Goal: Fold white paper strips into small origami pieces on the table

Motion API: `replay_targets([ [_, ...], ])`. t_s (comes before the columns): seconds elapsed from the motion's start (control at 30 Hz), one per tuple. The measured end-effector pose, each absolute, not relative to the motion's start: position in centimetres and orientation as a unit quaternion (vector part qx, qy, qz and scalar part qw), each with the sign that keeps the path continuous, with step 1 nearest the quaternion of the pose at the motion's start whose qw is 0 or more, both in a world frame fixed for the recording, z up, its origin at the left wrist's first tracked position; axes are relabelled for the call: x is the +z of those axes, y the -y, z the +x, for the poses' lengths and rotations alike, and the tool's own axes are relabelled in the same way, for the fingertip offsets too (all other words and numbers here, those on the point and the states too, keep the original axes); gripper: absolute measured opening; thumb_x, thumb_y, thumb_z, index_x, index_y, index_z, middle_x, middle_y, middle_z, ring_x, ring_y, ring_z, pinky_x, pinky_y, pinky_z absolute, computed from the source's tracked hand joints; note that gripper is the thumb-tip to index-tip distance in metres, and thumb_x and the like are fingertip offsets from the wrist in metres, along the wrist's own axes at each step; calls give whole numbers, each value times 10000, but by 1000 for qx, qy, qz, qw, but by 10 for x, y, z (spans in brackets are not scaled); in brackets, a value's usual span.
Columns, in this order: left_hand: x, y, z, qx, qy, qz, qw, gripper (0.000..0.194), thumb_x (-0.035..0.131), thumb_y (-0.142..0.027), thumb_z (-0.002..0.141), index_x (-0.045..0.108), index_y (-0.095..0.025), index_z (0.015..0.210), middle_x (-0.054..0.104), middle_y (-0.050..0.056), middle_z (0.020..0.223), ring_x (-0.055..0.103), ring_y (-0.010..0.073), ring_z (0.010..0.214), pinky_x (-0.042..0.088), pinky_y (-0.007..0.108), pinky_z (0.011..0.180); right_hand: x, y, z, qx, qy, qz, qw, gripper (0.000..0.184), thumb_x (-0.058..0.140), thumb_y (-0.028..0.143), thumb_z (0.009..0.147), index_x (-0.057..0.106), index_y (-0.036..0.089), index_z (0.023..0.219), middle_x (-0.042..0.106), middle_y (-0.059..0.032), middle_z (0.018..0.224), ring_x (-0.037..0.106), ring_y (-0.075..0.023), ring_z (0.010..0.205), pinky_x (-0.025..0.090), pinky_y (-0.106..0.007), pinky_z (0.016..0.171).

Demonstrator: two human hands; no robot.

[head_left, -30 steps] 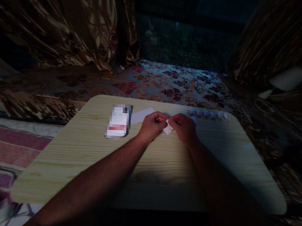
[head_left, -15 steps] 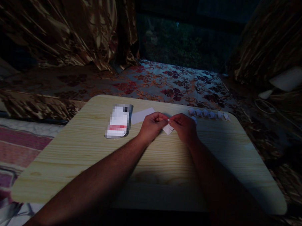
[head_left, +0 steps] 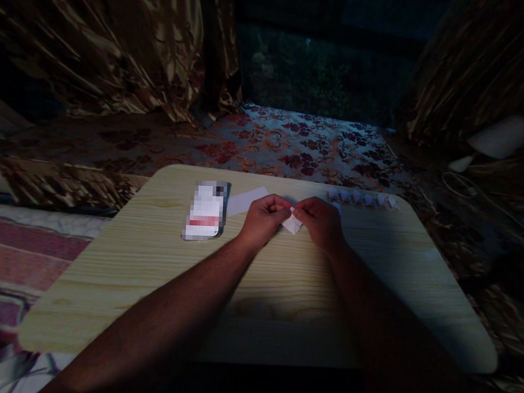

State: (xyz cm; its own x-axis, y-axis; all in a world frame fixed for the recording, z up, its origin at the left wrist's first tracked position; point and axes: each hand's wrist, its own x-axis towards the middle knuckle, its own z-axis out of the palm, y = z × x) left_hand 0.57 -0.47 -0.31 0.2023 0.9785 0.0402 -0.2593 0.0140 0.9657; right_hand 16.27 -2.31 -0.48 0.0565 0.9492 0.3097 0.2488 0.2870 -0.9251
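Pinching with left hand [head_left: 263,220] and with right hand [head_left: 324,222] a small folded paper [head_left: 292,222], above the middle part of the wooden table [head_left: 162,296]. Clamped on the upper edge of this paper with the thumbs and the forefingers of both hands, the fingertips of one hand near to those of the other. Showing between and below the thumbs, pale and pointed, with one free corner toward the body. In this dim light, hard to tell whether touching the table or a little above. Just behind the right hand and partly covered by the knuckles, seen only in small part: a single folded piece [head_left: 338,208]. Farther back, along the far right edge of the table, placed in a line: a row of small folded pieces [head_left: 362,198]. At the other side, lying flat near the left hand, with the near right end reaching close to the fingers: a plain paper sheet [head_left: 246,201]. To the left of this sheet, blurred by big pixels: a white object with a red band [head_left: 204,210]. Beyond the table, spread under the curtains [head_left: 164,53]: a flowered cloth [head_left: 299,143].
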Motion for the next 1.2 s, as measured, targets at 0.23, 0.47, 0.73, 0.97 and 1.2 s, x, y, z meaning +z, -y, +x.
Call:
replay_targets([
  [0.23, -5, 4, 5, 509, -364, 483, 613, 203, 804, -227, 636, 702, -146, 791, 694, 10, 674, 593, 111, 576, 418, 232, 576, -7, 23, 163, 327, 597, -495, 540, 123, 734, 330, 758, 694, 217, 786, 711, -8, 725, 633, -157, 645, 497, -279, 616],
  [0.47, -5, 3, 5, 500, -363, 478, 624, 217, 815, -245, 626, 699, -153, 785, 684, 6, 658, 577, 114, 554, 406, 238, 562, -7, 23, 163, 328, 596, -492, 543, 102, 735, 319, 751, 701, 225, 770, 720, -6, 727, 641, -164, 649, 500, -281, 613],
  [0.73, -3, 3, 5, 487, -385, 491, 612, 183, 781, -288, 658, 674, -154, 723, 627, -8, 591, 498, 96, 500, 336, 228, 501, -6, 24, 162, 314, 615, -490, 532, 81, 725, 301, 764, 701, 223, 766, 727, -4, 728, 649, -163, 652, 495, -279, 615],
  [0.97, 0, 6, 6, 475, -406, 523, 579, 183, 726, -325, 727, 660, -155, 740, 585, -19, 571, 450, 88, 487, 306, 225, 477, -5, 25, 161, 300, 612, -511, 523, 107, 727, 323, 754, 696, 222, 771, 728, -9, 721, 653, -164, 637, 507, -285, 611],
  [1.2, -1, 4, 6, 515, -404, 515, 553, 199, 721, -347, 745, 653, -162, 775, 601, -10, 627, 510, 108, 562, 397, 231, 546, -7, 23, 159, 348, 577, -525, 520, 143, 741, 321, 707, 663, 219, 770, 704, 10, 687, 635, -159, 609, 492, -271, 565],
])
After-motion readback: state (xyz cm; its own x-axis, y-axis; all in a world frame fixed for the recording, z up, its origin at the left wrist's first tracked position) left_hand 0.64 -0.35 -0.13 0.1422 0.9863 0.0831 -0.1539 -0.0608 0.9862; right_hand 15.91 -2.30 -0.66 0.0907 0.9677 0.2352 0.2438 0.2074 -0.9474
